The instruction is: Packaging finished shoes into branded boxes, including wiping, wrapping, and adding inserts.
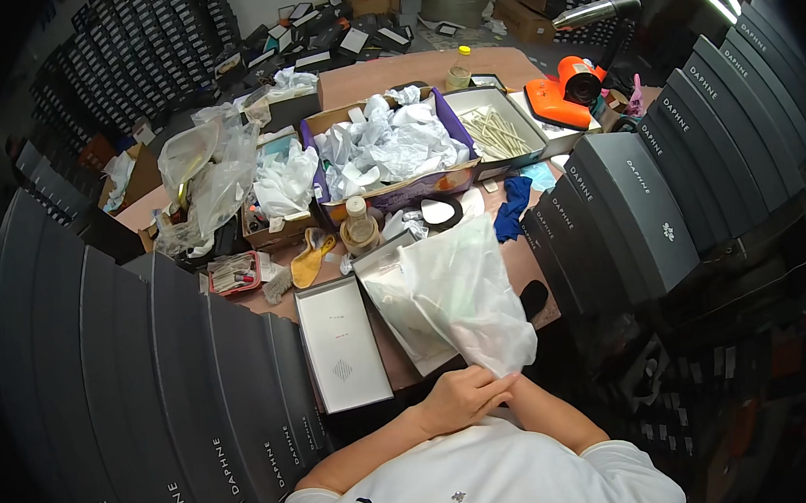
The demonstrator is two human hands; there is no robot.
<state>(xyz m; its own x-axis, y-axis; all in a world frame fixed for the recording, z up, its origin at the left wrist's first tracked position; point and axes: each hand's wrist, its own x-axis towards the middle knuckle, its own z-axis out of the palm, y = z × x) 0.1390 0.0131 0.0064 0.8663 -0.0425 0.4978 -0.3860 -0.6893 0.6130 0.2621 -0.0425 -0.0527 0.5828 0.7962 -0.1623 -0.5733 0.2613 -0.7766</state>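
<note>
A thin white translucent bag [466, 289] spreads in front of me, its near end gathered at my hands. My left hand [462, 399] is closed at that near end, fingers bent against the bag's edge. My right hand [508, 383] meets it there, mostly covered by the bag and the left hand, so its fingers are hidden. Beneath the bag is an open shoe box [390, 301], pale inside, partly covered; its contents are hard to make out. Left of it rests a shallow white-lined box lid [340, 349] with dark edges.
Stacks of dark shoe boxes rise at left [182, 360] and right [638, 207]. Farther back stand a purple-edged carton [465, 130] of crumpled paper, a box of pale sticks [497, 133], an orange heat tool [561, 100] and a glass jar [359, 231]. A blue cloth [512, 208] lies nearby.
</note>
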